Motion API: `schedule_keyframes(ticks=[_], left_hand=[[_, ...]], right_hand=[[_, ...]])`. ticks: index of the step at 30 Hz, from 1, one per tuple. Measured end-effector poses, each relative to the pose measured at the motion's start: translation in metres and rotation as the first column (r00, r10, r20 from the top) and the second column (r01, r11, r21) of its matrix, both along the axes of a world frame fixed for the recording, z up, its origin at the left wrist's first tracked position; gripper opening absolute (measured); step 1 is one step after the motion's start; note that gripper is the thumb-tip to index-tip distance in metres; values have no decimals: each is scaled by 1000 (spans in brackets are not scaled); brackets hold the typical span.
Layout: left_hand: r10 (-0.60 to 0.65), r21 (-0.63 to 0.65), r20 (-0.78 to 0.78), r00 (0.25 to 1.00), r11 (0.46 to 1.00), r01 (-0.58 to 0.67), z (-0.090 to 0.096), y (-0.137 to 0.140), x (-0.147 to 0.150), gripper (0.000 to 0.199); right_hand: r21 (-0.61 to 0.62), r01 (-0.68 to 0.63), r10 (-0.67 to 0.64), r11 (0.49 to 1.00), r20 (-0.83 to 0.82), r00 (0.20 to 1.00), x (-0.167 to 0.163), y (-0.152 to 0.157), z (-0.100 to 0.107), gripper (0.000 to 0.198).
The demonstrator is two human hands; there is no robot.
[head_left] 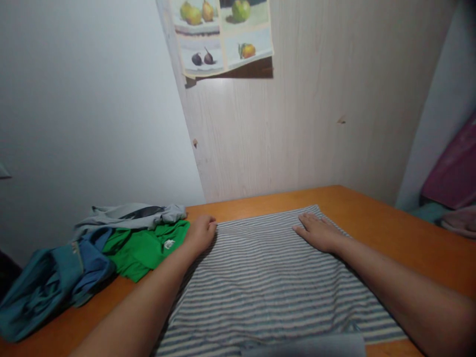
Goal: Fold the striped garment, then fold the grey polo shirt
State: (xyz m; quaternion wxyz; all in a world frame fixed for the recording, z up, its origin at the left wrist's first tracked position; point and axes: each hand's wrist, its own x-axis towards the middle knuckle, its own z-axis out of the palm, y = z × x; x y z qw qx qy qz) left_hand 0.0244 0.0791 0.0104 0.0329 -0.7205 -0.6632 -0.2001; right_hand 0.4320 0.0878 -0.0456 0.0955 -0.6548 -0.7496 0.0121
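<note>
A grey-and-white striped shirt (pixel 267 277) lies spread on the orange wooden table, with its straight far edge toward the wall. Soft wrinkles run through its near right part. At the far left corner, my left hand (pixel 202 234) has its fingers curled in and closed on the fabric edge. My right hand (pixel 319 233) rests flat near the far right corner, palm down on the stripes, fingers spread. Across the bottom of the view, a pale grey-blue strip (pixel 308 346) overlaps the shirt's near side; I cannot make out what it is.
Left of the shirt are a crumpled green garment (pixel 148 248), a grey garment (pixel 134 215) and bluish-teal clothing (pixel 48 277). The orange table (pixel 401 243) meets a wood-grain panel (pixel 282 148) bearing a fruit poster (pixel 223 37). A magenta item (pixel 453 168) stands at far right.
</note>
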Motion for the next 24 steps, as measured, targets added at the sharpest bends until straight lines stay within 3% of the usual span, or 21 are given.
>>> schedule_keyframes(ticks=[2,4,8,13,17,20,24], left_hand=[[-156,-64,-42,987,986,154,-10,-8,13,44],[-247,-142,-108,963,963,231,-20,-13,16,57],[-163,-224,-207,965,968,116,-30,-14,3,76],[-71,-276,-231,970,961,4,-25,-15,-2,77],[-45,-222,-227,973,975,-7,-16,-25,7,66],[-145,-110,-193,970,986,125,-12,-39,11,50],[-314,-9,57,948,949,315,-5,-73,18,42]], right_hand=[[-15,8,-7,1000,4,1000,-1,-1,2,78],[-42,26,-25,999,13,1000,-1,-1,5,78],[-78,120,-120,990,12,993,3,-1,10,80],[-62,208,-210,976,-16,978,12,0,13,81],[-53,199,-200,979,-27,979,14,0,14,77],[-24,201,-202,979,-37,979,15,-2,17,71],[64,184,-178,981,-87,980,14,-7,25,68]])
